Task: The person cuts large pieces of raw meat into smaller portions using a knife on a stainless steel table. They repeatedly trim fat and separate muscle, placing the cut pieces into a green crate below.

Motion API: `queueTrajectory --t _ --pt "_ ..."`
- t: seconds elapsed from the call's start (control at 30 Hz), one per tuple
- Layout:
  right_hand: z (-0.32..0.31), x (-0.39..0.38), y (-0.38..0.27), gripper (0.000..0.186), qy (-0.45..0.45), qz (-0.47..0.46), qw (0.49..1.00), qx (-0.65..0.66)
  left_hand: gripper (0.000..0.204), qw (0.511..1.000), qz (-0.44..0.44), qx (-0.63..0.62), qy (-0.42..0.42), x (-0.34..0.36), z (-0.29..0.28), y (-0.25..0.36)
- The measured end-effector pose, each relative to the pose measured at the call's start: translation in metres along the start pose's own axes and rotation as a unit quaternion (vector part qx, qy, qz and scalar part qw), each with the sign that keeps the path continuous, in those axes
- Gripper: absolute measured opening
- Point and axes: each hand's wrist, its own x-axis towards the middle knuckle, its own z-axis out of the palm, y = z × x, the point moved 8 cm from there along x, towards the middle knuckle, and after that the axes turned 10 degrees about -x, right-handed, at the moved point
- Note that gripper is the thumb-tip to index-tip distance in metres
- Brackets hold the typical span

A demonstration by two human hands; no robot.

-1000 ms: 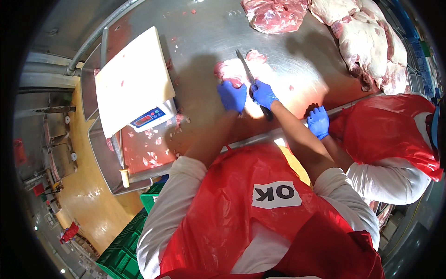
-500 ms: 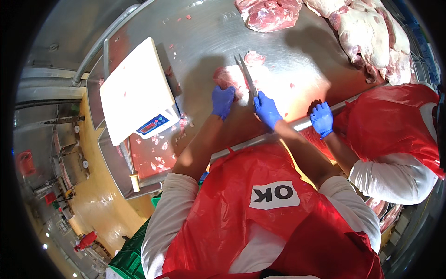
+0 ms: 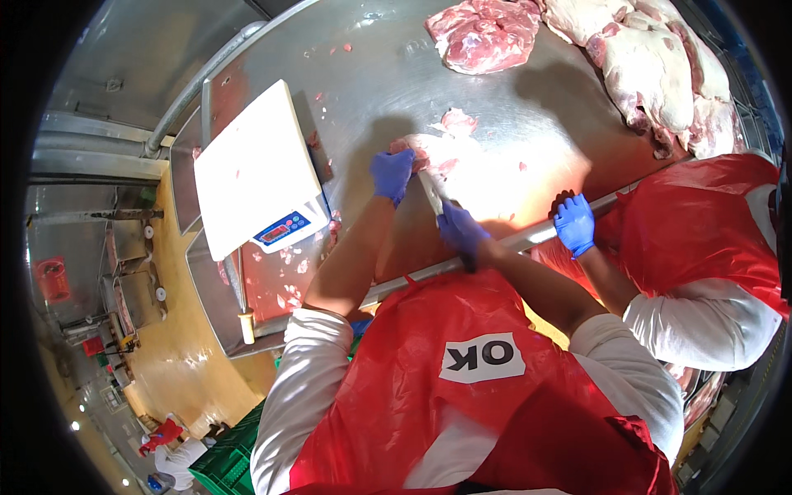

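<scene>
My left hand, in a blue glove, is closed on the left edge of a small pale-pink piece of meat lying on the metal table. My right hand, also blue-gloved, grips a knife by its handle. The knife blade points away from me, its tip at the near edge of the meat, close to my left fingers. The blade is slightly blurred. Just beyond the piece lies a smaller pink scrap.
To the left stands a scale with a white board on top. A sharpening steel lies below it among meat scraps. Large cuts are piled far right, beside a red cut. A co-worker's gloved hand rests at the table edge.
My right hand has drawn the knife back toward me; its blade lay across the meat before and now reaches only the near edge. My left hand stays on the meat.
</scene>
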Motion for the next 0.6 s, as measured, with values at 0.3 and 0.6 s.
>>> queueTrajectory --t 0.3,0.6 --pt "0.016 0.059 -0.091 0.011 -0.066 -0.020 0.975 0.212 0.021 0.952 0.031 0.294 -0.077 0.038 0.015 0.032" --pt "0.026 0.004 -0.137 0.016 -0.170 -0.115 0.949 0.238 0.021 0.965 -0.088 0.193 -0.155 0.039 0.020 0.074"
